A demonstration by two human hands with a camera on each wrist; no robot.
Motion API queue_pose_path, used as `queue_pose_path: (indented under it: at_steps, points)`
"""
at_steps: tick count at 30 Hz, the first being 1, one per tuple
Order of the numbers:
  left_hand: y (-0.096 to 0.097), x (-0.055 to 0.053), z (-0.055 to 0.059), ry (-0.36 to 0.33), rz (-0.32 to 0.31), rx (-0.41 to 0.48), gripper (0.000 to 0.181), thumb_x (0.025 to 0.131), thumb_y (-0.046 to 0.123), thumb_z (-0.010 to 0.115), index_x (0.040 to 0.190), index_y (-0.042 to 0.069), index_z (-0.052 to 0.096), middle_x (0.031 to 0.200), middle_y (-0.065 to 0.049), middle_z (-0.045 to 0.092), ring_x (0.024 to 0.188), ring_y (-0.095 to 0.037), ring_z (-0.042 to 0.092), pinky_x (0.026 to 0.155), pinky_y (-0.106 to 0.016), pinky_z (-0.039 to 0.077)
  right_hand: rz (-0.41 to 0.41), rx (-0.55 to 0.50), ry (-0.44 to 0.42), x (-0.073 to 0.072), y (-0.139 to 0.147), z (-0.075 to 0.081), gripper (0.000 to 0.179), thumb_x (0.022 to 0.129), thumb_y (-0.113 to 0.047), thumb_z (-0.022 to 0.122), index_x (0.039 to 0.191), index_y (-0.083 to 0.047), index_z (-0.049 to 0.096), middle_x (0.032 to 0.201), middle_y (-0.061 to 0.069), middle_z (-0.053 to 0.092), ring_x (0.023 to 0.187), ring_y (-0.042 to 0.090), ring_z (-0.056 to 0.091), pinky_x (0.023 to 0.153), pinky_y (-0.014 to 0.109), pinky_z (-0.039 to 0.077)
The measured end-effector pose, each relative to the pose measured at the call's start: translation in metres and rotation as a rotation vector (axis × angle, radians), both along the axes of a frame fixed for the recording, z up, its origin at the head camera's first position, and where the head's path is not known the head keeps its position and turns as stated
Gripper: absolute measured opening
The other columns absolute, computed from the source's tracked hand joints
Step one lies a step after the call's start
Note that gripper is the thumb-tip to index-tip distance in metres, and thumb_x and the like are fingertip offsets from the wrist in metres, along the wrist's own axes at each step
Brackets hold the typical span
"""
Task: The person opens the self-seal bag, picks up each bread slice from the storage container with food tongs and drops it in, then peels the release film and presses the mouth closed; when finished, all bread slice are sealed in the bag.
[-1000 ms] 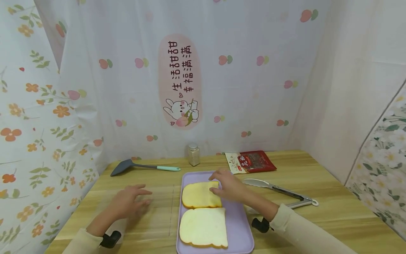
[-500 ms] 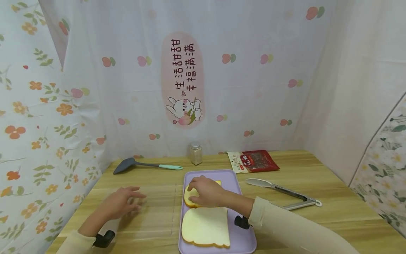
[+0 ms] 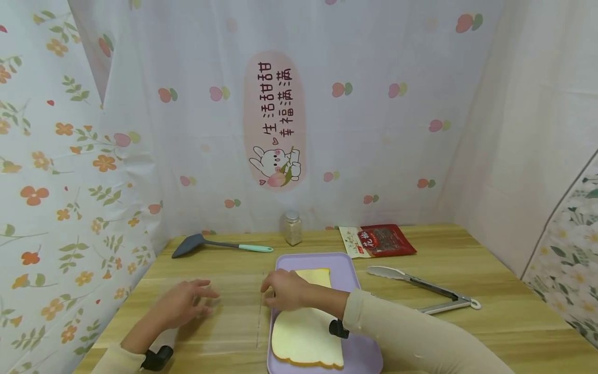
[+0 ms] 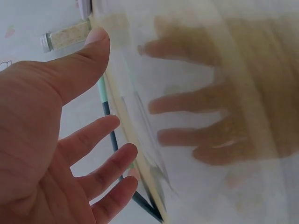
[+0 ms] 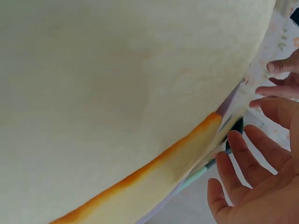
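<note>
My right hand [image 3: 287, 291] is over the left rim of the lilac tray [image 3: 366, 358], above the far bread slice [image 3: 322, 278] and partly hiding it. In the right wrist view the fingers of this hand [image 5: 266, 170] are loosely bent with nothing between them, beside the brown-crusted edge of the near bread slice [image 5: 112, 93]. That near slice [image 3: 306, 337] lies flat in the tray. To the tray's left, my left hand [image 3: 184, 304] hovers over a clear glossy sheet [image 3: 235, 311]. Its fingers [image 4: 114, 172] are spread and hold nothing, mirrored in the sheet.
A spatula [image 3: 224, 244] with a mint handle lies at the back left. Behind the tray stands a small spice jar [image 3: 293, 228]. A red spice packet [image 3: 378, 240] lies at the back right, with metal tongs [image 3: 430, 285] right of the tray. Patterned curtains surround the table.
My right hand has moved left across the far bread slice to the tray's left rim. The left hand stays over the clear sheet, about where it was. The slices have not visibly moved.
</note>
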State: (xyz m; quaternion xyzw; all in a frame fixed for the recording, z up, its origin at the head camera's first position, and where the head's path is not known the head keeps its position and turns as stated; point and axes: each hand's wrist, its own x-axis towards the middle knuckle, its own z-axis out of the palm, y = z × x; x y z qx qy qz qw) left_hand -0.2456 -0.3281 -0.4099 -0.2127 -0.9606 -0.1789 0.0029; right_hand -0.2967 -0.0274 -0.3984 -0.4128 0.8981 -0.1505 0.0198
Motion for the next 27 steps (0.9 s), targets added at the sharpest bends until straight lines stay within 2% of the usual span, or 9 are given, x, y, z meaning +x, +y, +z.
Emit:
queue_pose_path:
  at_steps: [3,6,11,18,23,27]
  points:
    - [0.000,-0.002,-0.002,0.004,-0.013,-0.019,0.028,0.085,0.034,0.078,0.111,0.023,0.076,0.133,-0.023,0.058,0.111,-0.045,0.059,0.086,-0.058,0.049,-0.001,0.023,0.008,0.002,-0.005,0.001,0.023,0.089,-0.026,0.071,0.109,-0.016,0.077,0.115,-0.010,0.069,0.113,0.013,0.058,0.096,0.056,0.042]
    - [0.001,-0.003,-0.004,-0.009,-0.024,-0.040,0.031,0.085,0.037,0.077,0.112,0.022,0.076,0.133,-0.023,0.059,0.117,-0.050,0.054,0.090,-0.063,0.044,0.010,0.058,0.036,0.002,-0.011,0.001,0.025,0.088,-0.028,0.073,0.110,-0.017,0.077,0.113,-0.010,0.070,0.109,0.014,0.060,0.088,0.046,0.045]
    - [0.002,-0.004,-0.005,-0.032,-0.019,-0.052,0.044,0.088,0.035,0.075,0.124,0.010,0.071,0.134,-0.021,0.059,0.120,-0.048,0.053,0.091,-0.061,0.045,0.017,0.134,0.062,0.004,-0.018,-0.004,0.026,0.090,-0.031,0.072,0.113,-0.019,0.076,0.113,-0.009,0.068,0.104,0.016,0.061,0.078,0.034,0.042]
    - [0.000,-0.006,-0.008,-0.049,0.003,-0.050,0.044,0.088,0.033,0.075,0.122,0.006,0.071,0.134,-0.022,0.059,0.120,-0.047,0.054,0.091,-0.059,0.046,0.025,0.211,0.041,0.009,-0.019,-0.008,0.020,0.088,-0.035,0.073,0.105,-0.024,0.076,0.115,-0.011,0.059,0.088,0.011,0.042,0.068,0.028,0.028]
    - [-0.005,-0.007,-0.011,-0.042,-0.005,-0.050,0.042,0.087,0.033,0.075,0.118,0.004,0.073,0.131,-0.023,0.060,0.117,-0.049,0.055,0.092,-0.060,0.045,0.027,0.247,0.050,0.010,-0.020,-0.008,0.025,0.089,-0.038,0.073,0.111,-0.025,0.075,0.124,-0.010,0.056,0.098,0.013,0.043,0.069,0.027,0.028]
    - [-0.006,-0.006,-0.011,-0.052,0.009,-0.022,0.033,0.086,0.029,0.076,0.111,0.007,0.077,0.130,-0.022,0.061,0.115,-0.046,0.058,0.091,-0.057,0.047,0.023,0.271,0.043,0.013,-0.020,-0.006,0.030,0.090,-0.040,0.073,0.117,-0.025,0.074,0.128,-0.010,0.054,0.102,0.012,0.042,0.071,0.027,0.028]
